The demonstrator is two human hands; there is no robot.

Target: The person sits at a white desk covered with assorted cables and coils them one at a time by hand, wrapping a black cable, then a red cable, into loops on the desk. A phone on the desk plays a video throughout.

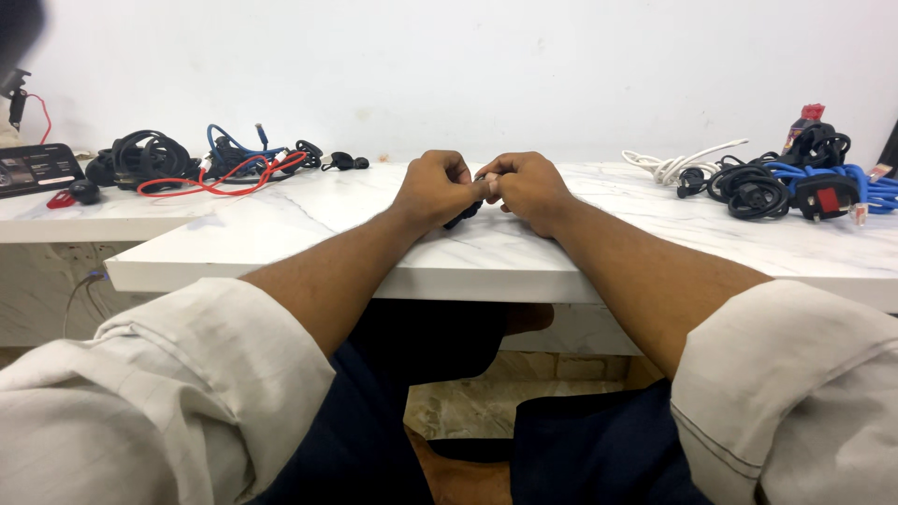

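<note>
The left hand (438,190) and the right hand (529,187) meet at the centre of the frame, resting on the white marble bench (309,234) with their fingertips pressed together. Both are pinched shut on a small black cable (465,215), of which only a short dark piece shows, poking out below the left hand's knuckles. The rest is hidden inside the fingers, so its full shape cannot be told.

Judging by that piece, the cable looks light, soft and bendy, likely to spring back if let go. A pinch between thumb and forefinger close to the bend seems the surest hold; its smooth skin may slide under a loose grip.

At the upper left of the frame lie a heap of black cords (145,157), a red wire (220,182) and a thin blue wire (234,145), with a dark flat device (36,168) at the far edge. At the upper right sit a white cord (678,164), a coiled black lead (753,192), a black plug with a red face (823,198) and a blue cable bundle (875,187), all well apart from the hands.
</note>
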